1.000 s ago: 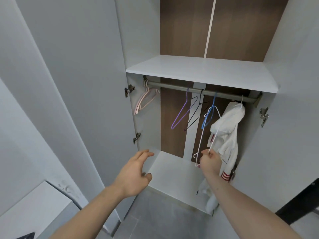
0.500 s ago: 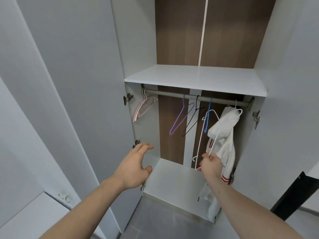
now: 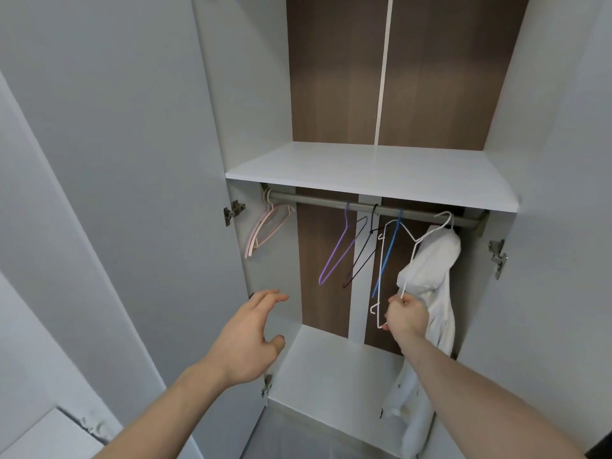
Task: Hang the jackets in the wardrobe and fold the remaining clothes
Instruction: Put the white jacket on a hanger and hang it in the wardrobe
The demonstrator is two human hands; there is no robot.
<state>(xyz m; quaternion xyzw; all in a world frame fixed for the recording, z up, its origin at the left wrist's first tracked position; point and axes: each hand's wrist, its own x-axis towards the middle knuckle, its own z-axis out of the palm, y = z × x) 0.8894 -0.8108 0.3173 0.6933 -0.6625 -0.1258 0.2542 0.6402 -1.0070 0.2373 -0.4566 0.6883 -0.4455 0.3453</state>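
Observation:
The wardrobe stands open with a grey rail [image 3: 318, 203] under a white shelf [image 3: 371, 173]. A white jacket [image 3: 433, 270] hangs at the rail's right end. My right hand [image 3: 406, 318] is shut on the lower part of a white wire hanger [image 3: 410, 260], whose hook is at the rail beside the jacket. My left hand [image 3: 250, 339] hovers open in front of the wardrobe's left side, holding nothing. Empty hangers hang on the rail: pink ones [image 3: 265, 233] at the left, a purple one [image 3: 337, 253], a black one [image 3: 362, 253] and a blue one [image 3: 387, 256].
The left door [image 3: 132, 193] is swung open close to my left hand. The right door [image 3: 563, 226] is open too. The wardrobe floor [image 3: 331, 369] is white. A white surface [image 3: 56, 438] shows at the bottom left.
The view has tilted upward, so the rail and shelf sit lower in the frame. My right hand stays shut on the white hanger and has risen slightly. My left hand remains open.

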